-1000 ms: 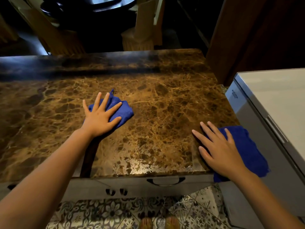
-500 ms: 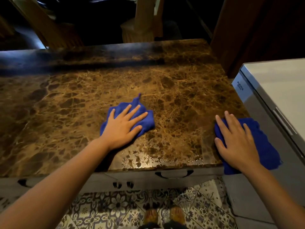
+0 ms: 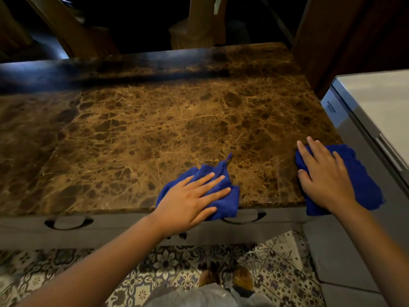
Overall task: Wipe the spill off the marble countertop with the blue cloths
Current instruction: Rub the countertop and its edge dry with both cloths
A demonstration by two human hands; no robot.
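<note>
A brown veined marble countertop [image 3: 155, 134] fills the middle of the view. My left hand [image 3: 190, 202] lies flat, fingers spread, pressing one blue cloth [image 3: 223, 173] onto the counter's front edge; part of the cloth hangs over the edge. My right hand [image 3: 325, 173] presses flat on a second blue cloth [image 3: 363, 185] at the counter's front right corner, and that cloth overhangs the side. A faint wet sheen [image 3: 272, 199] shows along the front edge between the two cloths.
A white and grey appliance [image 3: 376, 111] stands against the counter's right side. Grey drawers with recessed handles [image 3: 68, 222] sit under the counter. Patterned floor tiles [image 3: 155, 273] and my feet [image 3: 225, 278] are below. Dark wooden furniture stands beyond the far edge.
My left hand has slid its cloth to the right and toward me, reaching the front edge. My right hand has stayed on its cloth at the right corner, shifting slightly.
</note>
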